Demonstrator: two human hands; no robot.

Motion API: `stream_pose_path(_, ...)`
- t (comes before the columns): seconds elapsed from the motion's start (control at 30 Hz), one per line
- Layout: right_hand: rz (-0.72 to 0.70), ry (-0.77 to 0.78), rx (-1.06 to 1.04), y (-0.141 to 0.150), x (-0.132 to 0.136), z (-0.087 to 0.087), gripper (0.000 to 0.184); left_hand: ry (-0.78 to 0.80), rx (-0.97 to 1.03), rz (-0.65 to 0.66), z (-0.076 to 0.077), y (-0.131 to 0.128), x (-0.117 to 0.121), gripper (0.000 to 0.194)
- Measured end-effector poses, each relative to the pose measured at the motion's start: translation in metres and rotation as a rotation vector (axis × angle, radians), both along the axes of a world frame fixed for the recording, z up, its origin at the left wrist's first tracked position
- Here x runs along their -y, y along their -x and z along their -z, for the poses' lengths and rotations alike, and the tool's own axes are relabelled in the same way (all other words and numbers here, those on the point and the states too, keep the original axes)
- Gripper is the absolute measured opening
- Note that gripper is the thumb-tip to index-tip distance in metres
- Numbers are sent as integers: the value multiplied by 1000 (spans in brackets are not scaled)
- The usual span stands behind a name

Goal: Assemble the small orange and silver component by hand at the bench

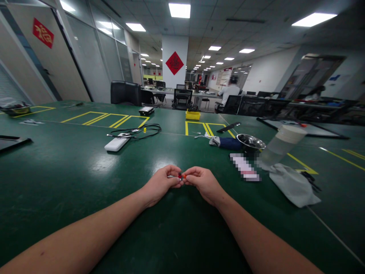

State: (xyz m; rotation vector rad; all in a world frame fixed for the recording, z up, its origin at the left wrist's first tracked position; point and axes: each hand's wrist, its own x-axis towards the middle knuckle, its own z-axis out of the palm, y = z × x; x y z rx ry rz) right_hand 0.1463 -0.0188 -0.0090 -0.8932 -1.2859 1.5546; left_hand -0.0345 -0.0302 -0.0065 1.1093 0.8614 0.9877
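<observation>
Just above the green table point(137, 236), my left hand point(162, 183) pinches a tiny dark red piece point(180, 175) between thumb and fingers. Facing it, my right hand point(205, 184) is closed on a small orange piece point(184, 176). The two pieces almost meet between my fingertips; whether they touch I cannot tell. Fingers cover most of both pieces, and their exact kind is too small to make out. Farther off, a small yellow piece point(145, 130) lies beside a black cable point(156, 131).
Left of centre is a white power bank point(116, 143). To the right are a metal bowl point(251, 142), a blue folded umbrella-like bundle point(229, 143), a clear bottle point(276, 146) and a grey cloth pouch point(293, 186). A yellow box point(193, 115) stands at the far edge. A person point(230, 91) sits beyond.
</observation>
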Motion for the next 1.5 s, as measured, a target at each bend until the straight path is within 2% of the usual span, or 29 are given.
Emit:
stream_pose_path(0.2, 49, 15, 28, 1, 0, 0, 23, 44, 64, 6, 0, -1, -2, 28)
stream_pose_path(0.37, 30, 73, -39, 1, 0, -2, 23, 60, 78, -23, -1, 0, -2, 23)
stream_pose_path(0.53, 23, 100, -39, 0, -1, -4, 18, 53, 40, -16, -2, 0, 0, 27)
stream_pose_path(1.5, -16, 21, 6, -2, -2, 2, 14, 21, 1, 7, 0, -1, -1, 26)
